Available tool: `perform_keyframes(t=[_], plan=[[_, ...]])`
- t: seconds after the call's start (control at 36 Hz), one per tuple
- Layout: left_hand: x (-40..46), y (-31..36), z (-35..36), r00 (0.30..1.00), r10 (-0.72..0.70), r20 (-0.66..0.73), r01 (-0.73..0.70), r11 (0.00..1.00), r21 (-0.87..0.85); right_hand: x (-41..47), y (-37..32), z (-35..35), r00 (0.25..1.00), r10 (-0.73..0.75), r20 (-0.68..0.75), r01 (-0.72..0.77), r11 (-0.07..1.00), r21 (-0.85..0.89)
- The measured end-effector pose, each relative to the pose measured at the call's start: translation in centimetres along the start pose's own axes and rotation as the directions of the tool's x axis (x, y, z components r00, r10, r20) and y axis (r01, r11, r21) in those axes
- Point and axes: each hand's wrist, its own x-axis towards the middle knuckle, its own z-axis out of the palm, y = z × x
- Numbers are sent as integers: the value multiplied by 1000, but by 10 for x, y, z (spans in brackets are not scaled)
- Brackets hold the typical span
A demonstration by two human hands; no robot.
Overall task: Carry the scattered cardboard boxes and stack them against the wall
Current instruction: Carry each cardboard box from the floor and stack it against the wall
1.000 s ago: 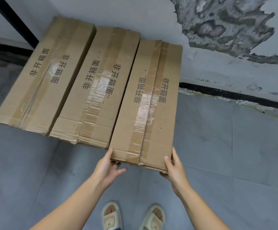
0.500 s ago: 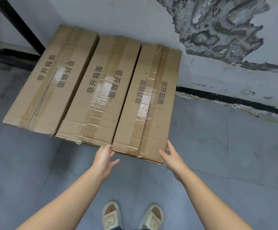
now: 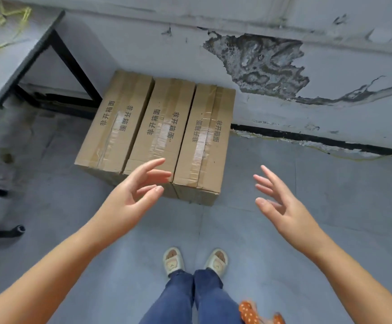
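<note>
Three long brown cardboard boxes lie side by side on the floor, their far ends against the wall: a left box [image 3: 115, 122], a middle box [image 3: 164, 127] and a right box [image 3: 208, 139]. Each carries tape and printed black characters on top. My left hand [image 3: 133, 195] hovers with spread fingers above the near end of the middle box, holding nothing. My right hand [image 3: 281, 202] is open too, out over bare floor to the right of the right box. Neither hand touches a box.
A grey table [image 3: 8, 64] with a black frame stands at the left, beside the left box. A black chair base [image 3: 1, 230] sits at the left edge. The wall [image 3: 260, 64] has a patch of peeled paint. My feet in pale slippers [image 3: 195, 261] stand on grey floor.
Both hands have let go of the right box's near end and drawn back, open. The view has pulled up and away, so the boxes look smaller and the table has come into sight.
</note>
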Motion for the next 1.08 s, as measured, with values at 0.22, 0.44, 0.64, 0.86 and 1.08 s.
perform_keyframes(t=[0.22, 0.44, 0.64, 0.86, 1.08], plan=[[-72, 14, 15, 975, 79, -209, -104, 988, -110, -111, 6, 18, 951, 28, -307, 57, 962, 265], [-60, 24, 37, 981, 170, -93, -182, 972, -148, -160, 7, 38, 794, 131, -593, 81, 945, 318], [-57, 23, 33, 940, 280, 193, -257, 957, -137, -204, -2, 84, 515, 222, -828, 161, 924, 347], [-72, 13, 27, 725, 369, 582, -390, 916, -96, -275, -10, 189, 150, 346, -926, 165, 915, 368], [-120, 22, 63, 431, 389, 814, -481, 863, -157, -353, -27, 279, -241, 442, -864, 169, 896, 412]])
